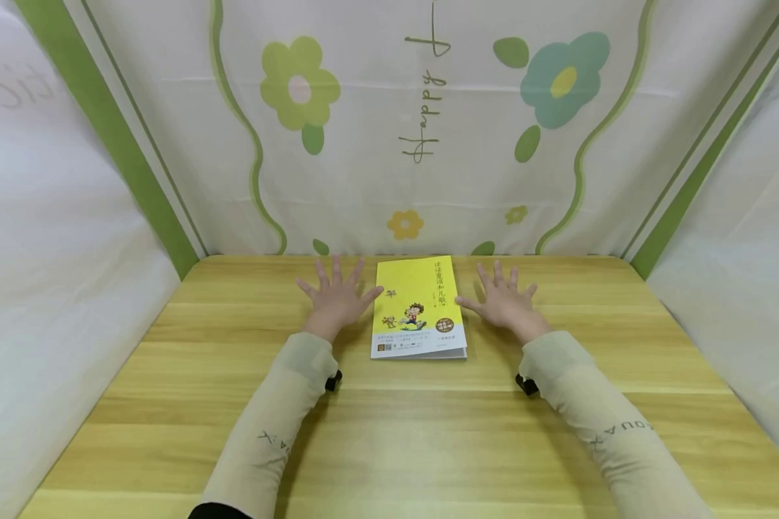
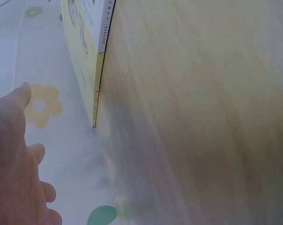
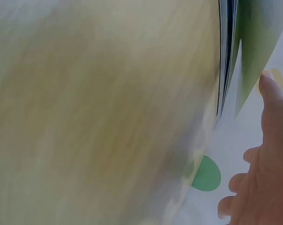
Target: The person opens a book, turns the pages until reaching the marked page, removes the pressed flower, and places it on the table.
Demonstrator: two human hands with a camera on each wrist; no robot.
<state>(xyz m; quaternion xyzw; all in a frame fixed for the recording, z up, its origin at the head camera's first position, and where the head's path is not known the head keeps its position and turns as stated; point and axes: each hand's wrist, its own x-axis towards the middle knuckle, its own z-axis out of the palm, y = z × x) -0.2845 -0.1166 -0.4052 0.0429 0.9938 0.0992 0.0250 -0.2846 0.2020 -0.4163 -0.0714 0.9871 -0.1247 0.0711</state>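
Note:
A thin book [image 1: 418, 306] with a yellow cover and a white band along its lower part lies closed on the wooden table. To its left my left hand [image 1: 339, 297] spreads its fingers wide, thumb tip close to the book's left edge. My right hand [image 1: 506, 303] is spread on the other side, its thumb tip right at the book's right edge. The left wrist view shows the book's spine [image 2: 100, 70] beyond the left thumb. In the right wrist view the cover [image 3: 256, 51] stands slightly lifted from the pages, and the right thumb [image 3: 271, 89] meets its edge.
The table [image 1: 422, 440] has a light wood grain. A white cloth [image 1: 363, 180] printed with flowers and lettering hangs behind its far edge. White cloth walls with green bands rise at left [image 1: 52, 238] and right [image 1: 740, 238].

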